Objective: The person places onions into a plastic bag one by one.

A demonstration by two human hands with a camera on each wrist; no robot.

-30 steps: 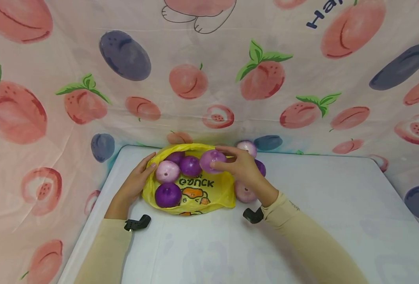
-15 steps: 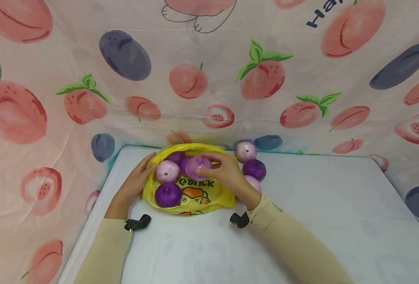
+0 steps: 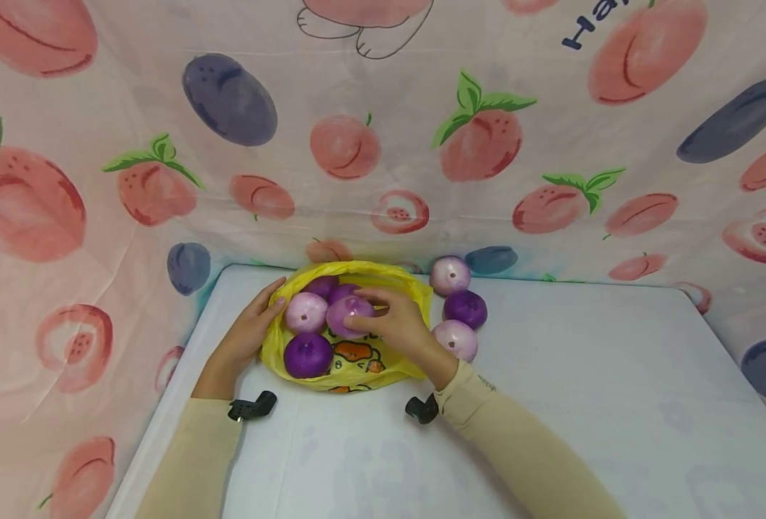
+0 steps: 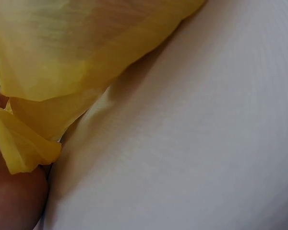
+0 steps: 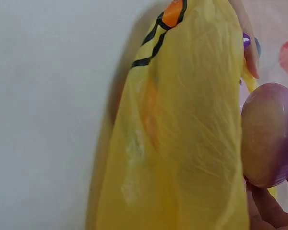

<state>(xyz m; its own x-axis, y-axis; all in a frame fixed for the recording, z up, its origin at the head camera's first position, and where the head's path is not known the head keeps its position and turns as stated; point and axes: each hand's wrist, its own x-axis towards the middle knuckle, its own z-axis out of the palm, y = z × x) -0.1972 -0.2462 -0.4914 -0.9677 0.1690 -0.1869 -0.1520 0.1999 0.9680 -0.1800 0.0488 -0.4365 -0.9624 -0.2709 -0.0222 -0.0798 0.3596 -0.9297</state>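
In the head view, a yellow plastic bag (image 3: 389, 367) with a printed duck lies with its mouth spread. My left hand (image 3: 249, 331) grips the bag's left rim, thumb over the edge. A shiny light-purple onion (image 3: 342, 316) is pinched between the thumb and fingers of my right hand (image 3: 395, 321), over the bag's mouth. Beneath and left of it sit a pale onion (image 3: 306, 312), a dark purple onion (image 3: 308, 355) and other purple onions, one partly hidden. The right wrist view shows the held onion (image 5: 269, 136) beside the bag's yellow side (image 5: 182, 134).
Right of the bag, a pale onion (image 3: 450, 275), a dark purple onion (image 3: 465, 310) and another pale onion (image 3: 455, 341) stand in a row on the white table (image 3: 584, 375). A fruit-printed cloth (image 3: 402, 94) hangs behind the table.
My right hand has moved left with the light-purple onion, from the bag's right part toward the onions inside. The row of onions at right is now uncovered. My left hand stays put.
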